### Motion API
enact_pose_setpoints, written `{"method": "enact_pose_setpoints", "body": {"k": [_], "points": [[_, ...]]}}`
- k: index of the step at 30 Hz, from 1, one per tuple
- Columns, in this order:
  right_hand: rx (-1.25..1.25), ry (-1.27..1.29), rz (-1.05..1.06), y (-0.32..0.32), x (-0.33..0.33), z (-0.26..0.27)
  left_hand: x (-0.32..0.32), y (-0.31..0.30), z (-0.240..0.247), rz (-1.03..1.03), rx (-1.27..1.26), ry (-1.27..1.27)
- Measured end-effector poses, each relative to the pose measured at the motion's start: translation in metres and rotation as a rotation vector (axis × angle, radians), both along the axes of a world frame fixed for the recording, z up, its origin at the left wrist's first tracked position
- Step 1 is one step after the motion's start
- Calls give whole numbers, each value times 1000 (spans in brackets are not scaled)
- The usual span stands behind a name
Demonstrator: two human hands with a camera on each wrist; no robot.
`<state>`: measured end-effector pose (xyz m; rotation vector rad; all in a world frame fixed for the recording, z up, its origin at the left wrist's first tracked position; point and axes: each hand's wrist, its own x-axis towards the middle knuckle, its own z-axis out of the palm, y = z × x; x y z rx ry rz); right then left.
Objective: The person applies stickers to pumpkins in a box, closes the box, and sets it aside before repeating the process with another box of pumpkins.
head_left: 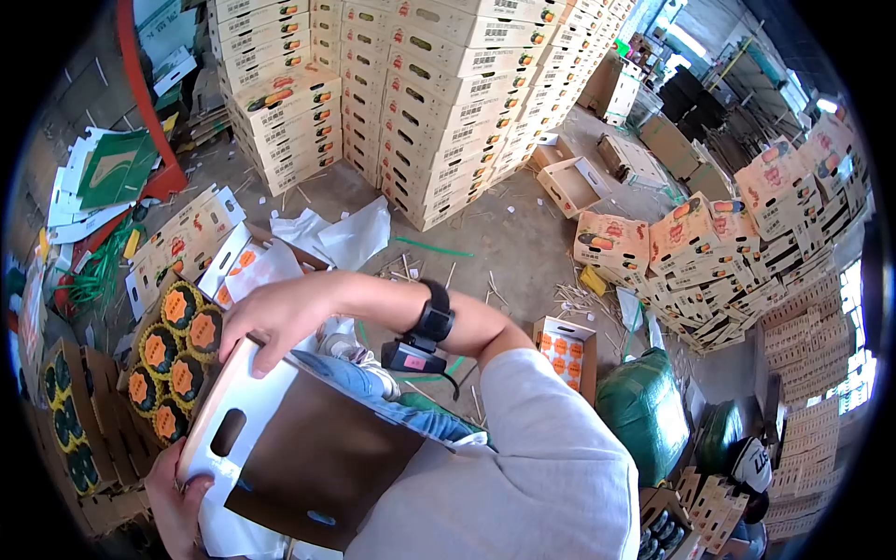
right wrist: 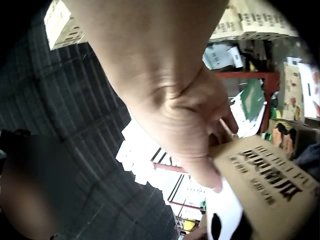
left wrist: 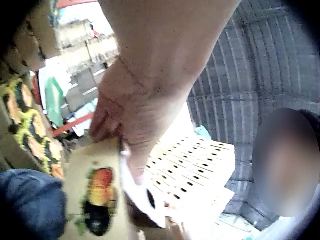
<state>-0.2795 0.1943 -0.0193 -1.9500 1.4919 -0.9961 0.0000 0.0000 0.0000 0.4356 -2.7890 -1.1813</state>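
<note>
An empty-looking cardboard box (head_left: 317, 448), white and brown inside, is tilted against the person's front. The right hand (head_left: 280, 322) grips its upper corner, thumb inside over the rim. Lower down, the left hand (head_left: 175, 504) holds the same end wall, thumb inside, near the oval handle hole. In the left wrist view the left hand (left wrist: 132, 112) pinches the rim of the box (left wrist: 75, 175), beside a printed pumpkin picture. The right wrist view has the right hand (right wrist: 185, 120) on the edge of the box (right wrist: 275, 200), by printed lettering; its thumb presses the white inner face.
Left of the held box, a box holds dark pumpkins (head_left: 161, 350) with orange labels. Tall carton stacks (head_left: 448, 112) stand ahead; more cartons (head_left: 686, 233) are piled right. A green wrapped bundle (head_left: 644, 401) and a box of orange-labelled items (head_left: 566, 355) lie at right.
</note>
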Motion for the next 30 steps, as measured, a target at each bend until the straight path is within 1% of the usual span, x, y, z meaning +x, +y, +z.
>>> {"method": "enact_pose_setpoints", "body": {"k": [1, 2, 3, 5, 6, 8, 9, 10, 12, 13, 15, 16, 18, 19, 20, 21, 22, 23, 24, 25, 27, 28, 29, 30], "points": [[-19, 207, -37, 3, 5, 6, -10, 22, 15, 28, -101, -101], [-37, 417, -71, 6, 10, 13, -13, 34, 18, 53, -199, -200], [-189, 640, -172, -34, 18, 31, -18, 4, 33, 2, -585, -61], [-187, 1068, -319, -21, 57, 26, -27, 24, 4, 6, -931, 24], [-389, 1166, -431, -22, 70, 12, -30, 25, -16, 57, -1058, 25], [-339, 1127, -385, -26, 64, 1, -34, 29, -29, 74, -1067, 27], [-322, 1101, -367, -29, 63, -2, -34, 29, -30, 82, -1080, 25], [-347, 1142, -358, -30, 65, -3, -33, 31, -29, 87, -1081, 30], [-365, 1114, -383, -38, 64, -4, -34, 33, -21, 98, -1098, 53], [-371, 1103, -394, -39, 63, -4, -35, 34, -15, 104, -1033, -59], [-302, 1106, -345, -38, 57, 3, -36, 32, 1, 116, -904, -270], [-269, 1104, -320, -36, 53, 10, -31, 26, 5, 129, -719, -35], [-288, 1073, -446, -27, 38, 25, -12, 9, 10, 141, -326, 415], [-317, 1076, -507, -18, 23, 37, 2, 5, 22, 133, -227, 491], [-345, 1079, -566, -6, 5, 52, 11, -2, 26, 228, -317, 614], [-244, 1120, -694, 10, -11, 71, 20, -11, 26, 326, -405, 738], [-517, 952, -812, 22, -33, 80, 29, -16, 25, 404, -385, 728], [-549, 875, -1036, 42, -39, 98, 39, -20, 23, 482, -366, 715], [-693, 738, -1145, 59, -52, 104, 50, -28, 18, 558, -346, 702], [-836, 592, -1247, 75, -70, 105, 59, -38, 4, 538, -214, 655], [-949, 321, -1289, 109, -121, 85, 68, -53, -34, 487, 44, 554], [-1175, -261, -613, 117, -166, 49, 68, -48, -45, 470, 84, 463], [-1058, -321, -940, 132, -176, 39, 65, -38, -54, 453, 123, 368], [-922, -458, -1152, 142, -180, 25, 60, -28, -62, 404, 157, 338]]}}
